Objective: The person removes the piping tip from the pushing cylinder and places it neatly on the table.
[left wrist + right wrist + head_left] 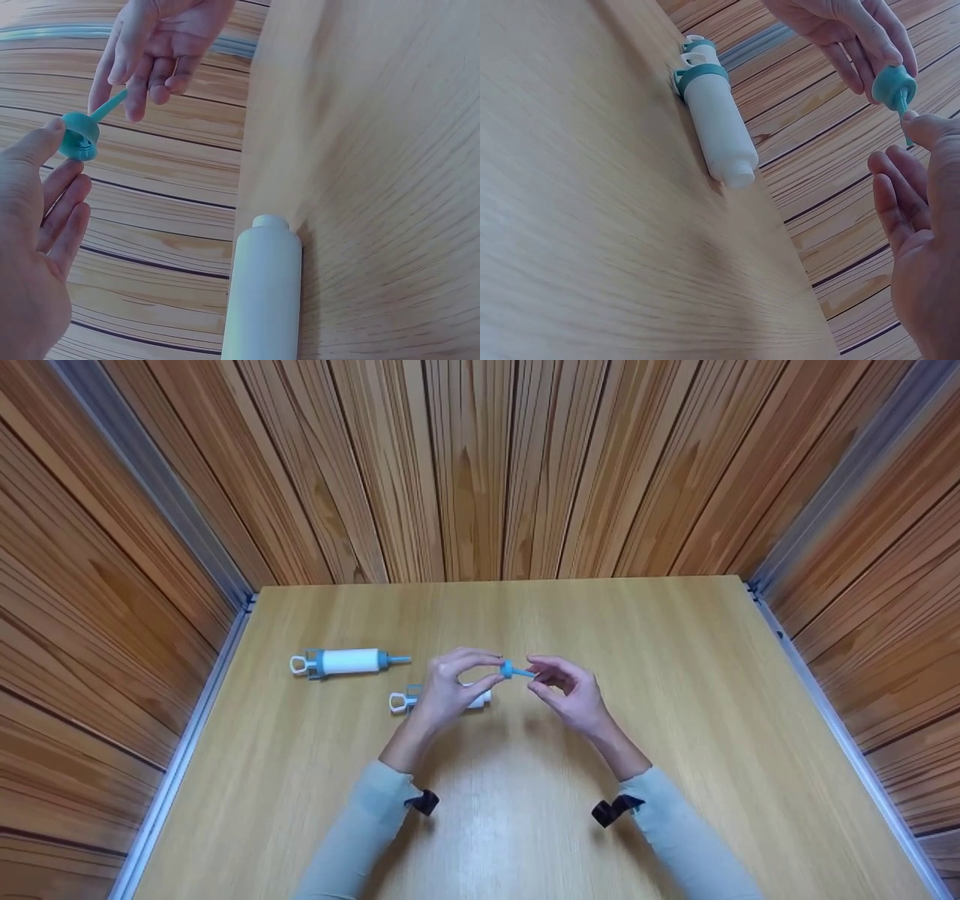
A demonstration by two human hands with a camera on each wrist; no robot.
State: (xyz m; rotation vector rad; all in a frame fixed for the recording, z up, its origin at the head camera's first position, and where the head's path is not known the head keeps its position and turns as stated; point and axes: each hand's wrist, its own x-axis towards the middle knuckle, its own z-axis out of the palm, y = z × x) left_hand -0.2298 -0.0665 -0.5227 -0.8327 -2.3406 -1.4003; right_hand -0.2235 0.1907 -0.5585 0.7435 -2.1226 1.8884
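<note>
A blue-green nozzle cap (508,669) with a thin spout is held up above the table. My left hand (454,686) pinches its wide collar between thumb and fingers; the collar's hollow underside shows in the left wrist view. The spout points at my right hand (570,690), whose thumb and fingers stand apart around the spout's tip. Below the left hand lies a white syringe-like bottle (721,124) on its side, its neck bare, with a blue-green collar and a white ring handle at the back. In the head view the left hand covers part of it.
Farther left on the table (675,697) lies a second white bottle (351,661), with its blue nozzle fitted and a white ring handle. Wood-plank walls (472,472) and metal rails (180,735) border the table.
</note>
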